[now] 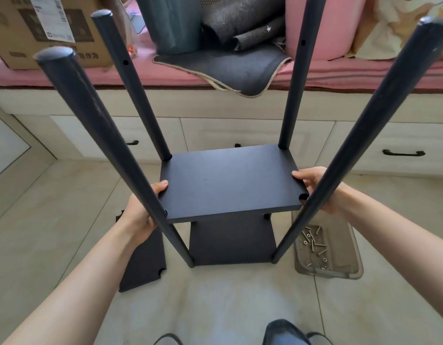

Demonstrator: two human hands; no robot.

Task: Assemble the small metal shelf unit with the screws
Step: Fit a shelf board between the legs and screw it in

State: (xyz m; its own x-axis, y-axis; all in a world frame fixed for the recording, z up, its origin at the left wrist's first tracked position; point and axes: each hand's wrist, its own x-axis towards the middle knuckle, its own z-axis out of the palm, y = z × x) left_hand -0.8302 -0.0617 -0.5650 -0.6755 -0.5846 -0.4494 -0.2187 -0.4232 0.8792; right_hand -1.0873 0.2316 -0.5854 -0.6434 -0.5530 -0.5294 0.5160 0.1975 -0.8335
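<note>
A dark shelf unit stands on the floor with four round black poles [101, 135] rising towards me. A black shelf board [227, 181] sits level between the poles, above the bottom board [231, 241]. My left hand [143, 212] grips the board's left edge, thumb on top, partly behind the near left pole. My right hand [315, 185] grips its right edge, thumb on top, partly behind the near right pole [359, 140]. Screws [313, 242] lie in a clear plastic tray [352, 271] on the floor to the right.
Another black board [143, 266] lies flat on the tiled floor to the left of the unit. A low cabinet with drawers [402, 150] runs across behind, topped by a pink cushion, a cardboard box [21, 33] and dark fabric. My knee [286, 332] shows at the bottom edge.
</note>
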